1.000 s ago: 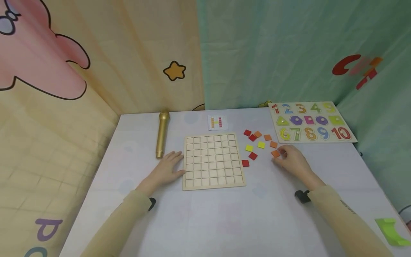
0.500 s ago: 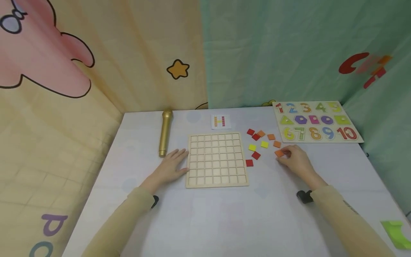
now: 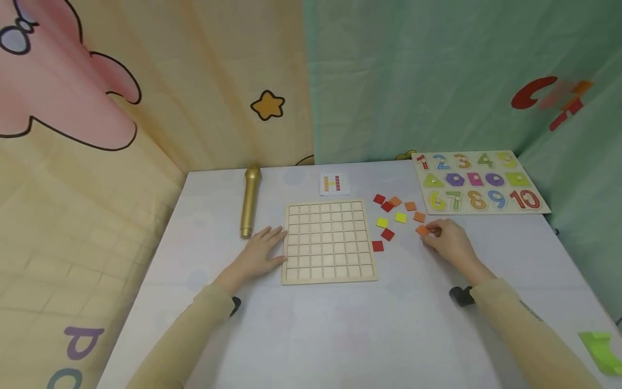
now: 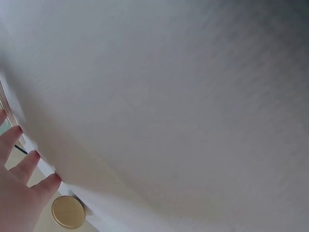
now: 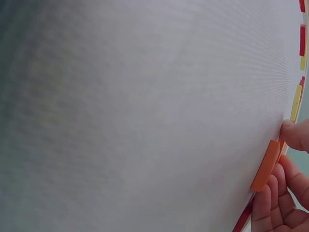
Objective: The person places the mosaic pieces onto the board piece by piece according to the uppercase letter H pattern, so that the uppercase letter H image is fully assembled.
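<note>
A pale wooden grid board (image 3: 329, 242) lies flat in the middle of the table in the head view. My left hand (image 3: 259, 253) rests on the table with fingers spread, its thumb and fingertips at the board's left edge. To the right of the board, my right hand (image 3: 451, 242) pinches an orange square tile (image 3: 421, 230) by its right side, between thumb and forefinger. Nearby lie other orange tiles (image 3: 419, 216), yellow tiles (image 3: 382, 222) and red tiles (image 3: 387, 235). One red tile (image 3: 378, 246) lies close against the board's right edge.
A pattern card (image 3: 334, 184) lies behind the board. A gold microphone (image 3: 249, 202) lies beyond my left hand. At the back right is a number and shape puzzle (image 3: 478, 183). A green curved piece (image 3: 601, 351) sits near the right edge. Curtains (image 3: 389, 81) back the table.
My right thumb and forefinger have closed on the orange tile's edge. The left hand keeps its place by the board. The head view has shifted slightly.
</note>
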Demonstrator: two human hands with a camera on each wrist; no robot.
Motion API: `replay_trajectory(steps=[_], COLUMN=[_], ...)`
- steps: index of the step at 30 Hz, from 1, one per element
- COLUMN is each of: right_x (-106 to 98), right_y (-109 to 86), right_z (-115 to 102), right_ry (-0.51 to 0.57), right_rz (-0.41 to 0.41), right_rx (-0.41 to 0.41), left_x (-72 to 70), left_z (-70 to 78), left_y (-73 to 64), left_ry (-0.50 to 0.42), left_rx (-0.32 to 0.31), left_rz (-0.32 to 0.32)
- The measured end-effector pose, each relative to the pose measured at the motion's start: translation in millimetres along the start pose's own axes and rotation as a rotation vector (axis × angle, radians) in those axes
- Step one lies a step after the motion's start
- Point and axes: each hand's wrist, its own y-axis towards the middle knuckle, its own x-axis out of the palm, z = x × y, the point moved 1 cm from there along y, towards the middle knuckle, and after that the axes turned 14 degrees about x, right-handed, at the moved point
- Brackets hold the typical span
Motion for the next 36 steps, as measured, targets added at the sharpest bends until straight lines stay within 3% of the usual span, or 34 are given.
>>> replay_trajectory(steps=[10, 19, 26, 36], right_x=[5, 0, -3, 43], right_y=[7.9, 1.6, -0.7, 5.0], right_z=[-13, -14, -61, -144], right_ry=[0.025, 0.130, 0.192, 0.208], right_rz=[-0.032, -0.056, -0.077, -0.202], right_rx=[0.007, 0.071, -0.020, -0.115], left_x=[-0.9, 1.2, -1.9, 6.1], left_z=[-5.5, -4.6, -2.7, -3.5], left_y=[-8.7, -9.3, -5.8, 1.8], left_ry=[-0.028, -0.041, -0.030, -0.052], left_rx=[-0.015, 0.009, 0.026, 0.041], left_rz=[0.032, 0.008, -0.003, -0.040])
